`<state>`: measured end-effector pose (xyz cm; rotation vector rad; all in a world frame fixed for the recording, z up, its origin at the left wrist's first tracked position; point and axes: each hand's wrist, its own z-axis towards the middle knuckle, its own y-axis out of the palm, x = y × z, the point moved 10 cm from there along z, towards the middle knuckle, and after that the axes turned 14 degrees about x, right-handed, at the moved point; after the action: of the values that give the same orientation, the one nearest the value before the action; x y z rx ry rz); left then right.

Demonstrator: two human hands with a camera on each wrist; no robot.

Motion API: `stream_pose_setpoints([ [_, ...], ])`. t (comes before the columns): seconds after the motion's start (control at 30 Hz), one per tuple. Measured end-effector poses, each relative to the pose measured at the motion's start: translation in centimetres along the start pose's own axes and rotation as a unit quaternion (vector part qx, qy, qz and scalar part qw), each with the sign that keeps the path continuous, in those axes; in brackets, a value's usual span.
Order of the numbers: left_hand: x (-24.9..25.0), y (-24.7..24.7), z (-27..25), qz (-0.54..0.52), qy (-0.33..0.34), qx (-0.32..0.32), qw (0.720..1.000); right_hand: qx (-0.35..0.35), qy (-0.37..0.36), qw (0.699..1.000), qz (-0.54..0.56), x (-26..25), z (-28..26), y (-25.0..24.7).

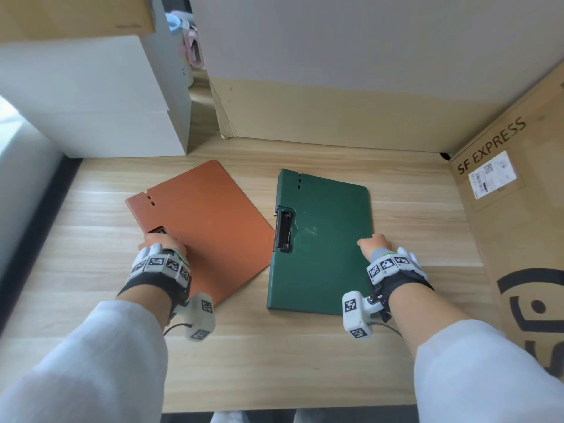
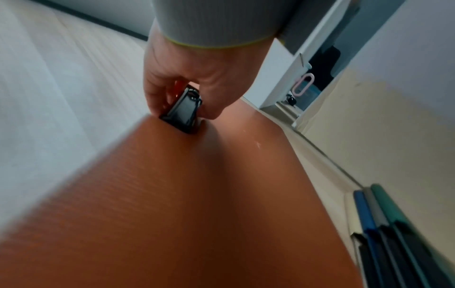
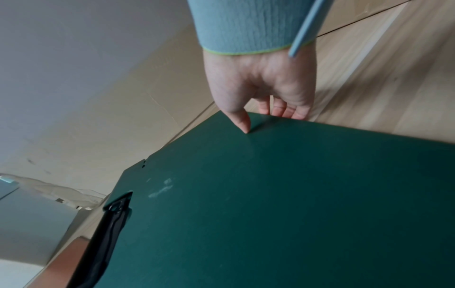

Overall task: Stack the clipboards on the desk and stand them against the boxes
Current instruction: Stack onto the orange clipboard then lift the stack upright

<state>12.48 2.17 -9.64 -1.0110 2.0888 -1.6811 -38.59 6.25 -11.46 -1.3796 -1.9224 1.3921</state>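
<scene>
An orange clipboard (image 1: 201,224) lies askew on the wooden desk (image 1: 305,346), left of centre. My left hand (image 1: 160,239) pinches its black clip (image 2: 182,111) at the near-left edge, thumb on one side and fingers on the other. A green clipboard (image 1: 323,239) lies to the right, its clip (image 1: 283,232) facing the orange one. Blue and grey board edges (image 2: 369,214) show beneath it. My right hand (image 1: 370,242) grips the green clipboard's right edge, thumb (image 3: 243,124) on top and fingers (image 3: 283,111) curled under.
White boxes (image 1: 100,102) stand at the back left, with a brown carton on top. A cardboard panel (image 1: 335,111) lines the back. A large SF Express carton (image 1: 518,224) closes the right side. A pastel bottle (image 1: 186,41) sits behind the white boxes.
</scene>
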Motion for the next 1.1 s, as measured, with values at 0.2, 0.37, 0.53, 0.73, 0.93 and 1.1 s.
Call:
stream_pose_setpoints([
  [0.2, -0.7, -2.0, 3.4, -0.057, -0.099, 0.034, 0.993, -0.007, -0.003, 1.0, 0.0, -0.3, -0.5, -0.2],
  [0.37, -0.7, -3.2, 5.3, -0.086, -0.062, 0.01, 0.994, -0.018, 0.001, 1.0, 0.012, -0.4, -0.5, -0.2],
  [0.53, 4.6, -3.2, 3.5, -0.096, 0.077, -0.013, 0.992, -0.028, -0.01, 0.999, 0.033, -1.7, -1.6, 0.1],
  [0.73, 12.0, -0.8, -2.4, -0.108, 0.171, -0.057, 0.978, -0.098, -0.022, 0.992, 0.078, -3.5, -3.0, 1.5],
  [0.93, 15.2, 0.4, -5.7, -0.085, 0.173, -0.05, 0.98, -0.123, -0.006, 0.985, 0.12, -3.6, -3.2, 2.0],
  [1.1, 16.0, 1.8, -7.3, -0.077, 0.167, -0.067, 0.981, -0.126, 0.008, 0.983, 0.133, -3.4, -3.2, 2.1],
])
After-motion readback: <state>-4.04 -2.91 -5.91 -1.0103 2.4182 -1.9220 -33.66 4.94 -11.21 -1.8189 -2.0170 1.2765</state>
